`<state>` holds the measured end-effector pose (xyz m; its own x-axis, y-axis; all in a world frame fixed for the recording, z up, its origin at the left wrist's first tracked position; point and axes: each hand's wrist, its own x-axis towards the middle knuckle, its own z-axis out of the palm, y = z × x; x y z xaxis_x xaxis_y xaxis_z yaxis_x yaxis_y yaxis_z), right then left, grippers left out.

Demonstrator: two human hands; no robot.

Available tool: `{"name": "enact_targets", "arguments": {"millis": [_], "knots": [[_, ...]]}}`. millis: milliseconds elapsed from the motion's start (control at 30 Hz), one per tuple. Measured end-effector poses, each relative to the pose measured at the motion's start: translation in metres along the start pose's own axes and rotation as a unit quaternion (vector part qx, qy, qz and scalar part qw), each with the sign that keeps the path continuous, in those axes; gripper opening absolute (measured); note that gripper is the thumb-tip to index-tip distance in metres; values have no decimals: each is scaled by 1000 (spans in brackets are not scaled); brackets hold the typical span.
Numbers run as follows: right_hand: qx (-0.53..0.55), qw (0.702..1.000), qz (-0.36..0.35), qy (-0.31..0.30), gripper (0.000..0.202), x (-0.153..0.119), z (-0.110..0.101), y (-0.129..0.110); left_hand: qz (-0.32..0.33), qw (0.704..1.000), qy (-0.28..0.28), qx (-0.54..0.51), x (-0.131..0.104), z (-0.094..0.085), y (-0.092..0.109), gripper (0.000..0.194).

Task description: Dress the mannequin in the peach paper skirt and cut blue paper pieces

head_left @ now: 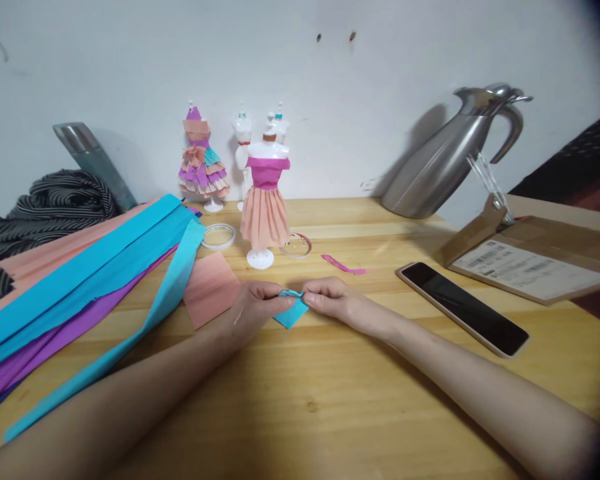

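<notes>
A small piece of blue crepe paper (291, 316) is pinched along its top edge between my two hands, low over the wooden table. My left hand (255, 303) grips its left side with thumb and fingers. On the other side, my right hand (330, 298) pinches the right corner. Just left of my left hand lies a peach paper square (207, 287). Behind the hands stands a mini dress form (265, 200) with a magenta top and a pleated peach skirt. A thin magenta paper strip (343, 265) lies beyond my right hand.
Blue, peach and purple crepe strips (105, 267) spread across the left. Tape rolls (219, 236) lie near more dress forms (203, 160). On the right are a phone (463, 307), a cardboard box (540, 257) and a steel jug (445, 153). A bottle (95, 160) and striped cloth (63, 197) sit back left.
</notes>
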<state>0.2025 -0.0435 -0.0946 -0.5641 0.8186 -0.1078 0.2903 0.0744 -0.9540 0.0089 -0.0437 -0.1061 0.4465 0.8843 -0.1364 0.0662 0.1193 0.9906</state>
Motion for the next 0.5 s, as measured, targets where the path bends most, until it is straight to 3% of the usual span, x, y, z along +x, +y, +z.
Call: {"name": "enact_targets", "arguments": {"millis": [500], "knots": [[86,996,4,8,50,5,0,12,10,1000,-10,-11,0,-1,-1,35]]}}
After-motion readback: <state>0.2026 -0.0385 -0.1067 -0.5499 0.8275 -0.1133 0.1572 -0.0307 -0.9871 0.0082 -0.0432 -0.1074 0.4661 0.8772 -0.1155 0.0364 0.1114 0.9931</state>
